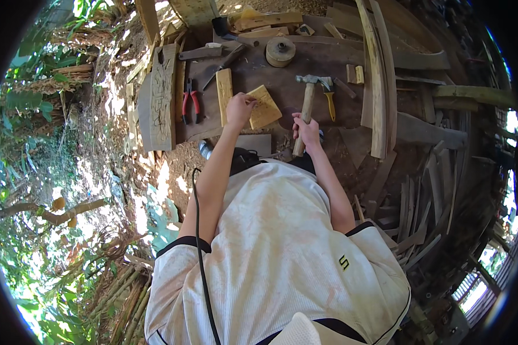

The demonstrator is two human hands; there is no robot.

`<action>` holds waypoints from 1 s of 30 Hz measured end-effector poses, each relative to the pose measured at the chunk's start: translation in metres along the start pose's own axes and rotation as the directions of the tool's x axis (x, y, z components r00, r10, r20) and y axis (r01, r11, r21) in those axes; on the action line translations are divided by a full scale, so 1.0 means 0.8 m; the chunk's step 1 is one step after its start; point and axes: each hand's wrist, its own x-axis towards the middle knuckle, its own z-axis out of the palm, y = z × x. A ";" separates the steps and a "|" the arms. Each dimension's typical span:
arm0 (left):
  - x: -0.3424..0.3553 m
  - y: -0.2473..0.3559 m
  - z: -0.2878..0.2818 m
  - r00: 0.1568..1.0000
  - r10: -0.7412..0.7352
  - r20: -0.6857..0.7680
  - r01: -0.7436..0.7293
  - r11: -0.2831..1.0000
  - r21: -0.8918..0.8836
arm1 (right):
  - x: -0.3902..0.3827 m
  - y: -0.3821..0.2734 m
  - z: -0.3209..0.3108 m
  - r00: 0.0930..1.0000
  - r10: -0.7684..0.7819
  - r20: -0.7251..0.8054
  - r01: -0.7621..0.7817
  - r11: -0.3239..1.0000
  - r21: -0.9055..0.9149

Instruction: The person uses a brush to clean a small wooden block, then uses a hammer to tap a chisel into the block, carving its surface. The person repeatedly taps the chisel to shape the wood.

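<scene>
My left hand (240, 109) is closed in a pinch over a square light wood board (267, 112), on something small that I cannot make out. A narrow light wood block (224, 83) lies just beside it. My right hand (306, 129) grips a hammer (309, 98) by its wooden handle, with the metal head toward the far side. Red-handled pliers (194, 106) lie to the left of the blocks, and a yellow-handled tool (331, 106) lies just right of the hammer.
A round lidded container (280, 52), dark tools (230, 60) and wood offcuts (269, 21) sit at the back of the brown work surface (201, 72). Long planks (374, 75) line the right side, a worn board (164, 98) the left. A black cord runs down over my shirt.
</scene>
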 end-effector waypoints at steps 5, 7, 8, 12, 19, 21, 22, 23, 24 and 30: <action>0.001 0.001 0.001 1.000 -0.001 0.017 0.001 1.000 0.002 | -0.003 -0.002 0.000 1.000 0.008 0.010 -0.007 1.000 -0.008; 0.002 0.001 0.002 1.000 0.021 0.021 -0.022 0.999 0.041 | -0.004 -0.003 0.000 0.999 -0.018 0.029 0.019 0.999 -0.037; 0.003 0.000 0.002 0.999 0.030 0.021 -0.032 0.998 0.059 | -0.004 -0.006 0.001 1.000 -0.012 0.024 0.013 0.998 -0.062; 0.010 -0.004 0.000 0.992 0.080 0.094 -0.088 0.993 0.078 | -0.014 -0.013 0.006 0.997 -0.066 0.044 0.071 0.986 -0.152; 0.014 -0.010 0.004 0.992 0.064 0.112 -0.067 0.998 0.017 | -0.031 -0.027 0.005 0.858 -0.456 0.237 0.507 0.670 -0.543; 0.010 -0.012 0.005 0.993 0.047 0.109 -0.048 0.999 0.009 | -0.034 -0.036 -0.001 0.886 -0.354 0.299 0.459 0.589 -0.665; 0.008 -0.012 0.006 0.993 0.046 0.109 -0.046 0.999 0.004 | -0.034 -0.040 -0.004 0.898 -0.302 0.321 0.438 0.536 -0.721; 0.008 -0.013 0.007 0.993 0.044 0.108 -0.045 0.999 -0.001 | -0.037 -0.040 -0.003 0.903 -0.284 0.322 0.429 0.549 -0.717; 0.011 -0.014 0.008 0.994 0.052 0.096 -0.052 0.999 -0.004 | -0.043 -0.039 -0.001 0.908 -0.266 0.324 0.419 0.562 -0.713; 0.007 -0.015 0.011 0.995 0.065 0.074 -0.067 0.997 0.028 | -0.049 -0.026 0.006 0.898 -0.293 0.327 0.436 0.507 -0.743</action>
